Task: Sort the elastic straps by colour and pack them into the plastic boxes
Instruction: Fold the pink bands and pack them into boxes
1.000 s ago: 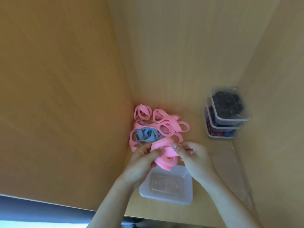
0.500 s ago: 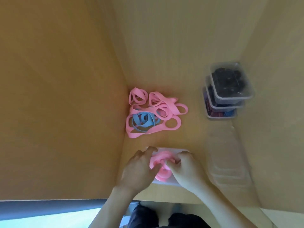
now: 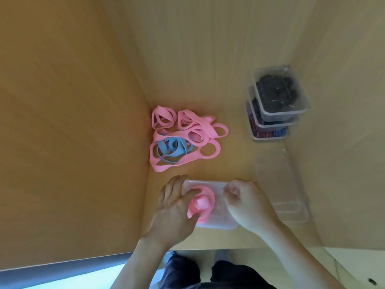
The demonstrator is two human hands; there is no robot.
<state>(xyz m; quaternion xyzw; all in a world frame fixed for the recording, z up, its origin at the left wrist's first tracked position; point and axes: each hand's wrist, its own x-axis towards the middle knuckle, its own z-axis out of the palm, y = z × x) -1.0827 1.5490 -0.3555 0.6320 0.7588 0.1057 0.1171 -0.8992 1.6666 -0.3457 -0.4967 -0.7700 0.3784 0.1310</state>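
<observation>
A rolled bundle of pink straps (image 3: 201,203) lies in a clear plastic box (image 3: 221,221) near the front edge of the wooden shelf. My left hand (image 3: 174,209) rests on the box's left side with straight fingers, its thumb touching the bundle. Over the box's right side hovers my right hand (image 3: 244,202), fingers curled, with nothing visible in it. Further back, against the left wall, sits a loose pile of pink straps (image 3: 200,130) with a few blue straps (image 3: 171,148) tangled into it.
Three stacked clear boxes (image 3: 278,105) stand at the back right, the top ones holding dark straps, the bottom one red and blue. Clear empty plastic containers (image 3: 279,178) lie along the right wall. Wooden walls close in left, back and right.
Both hands carried the pink bundle from the pile down into the clear box. The hands have since let go of it and drawn apart.
</observation>
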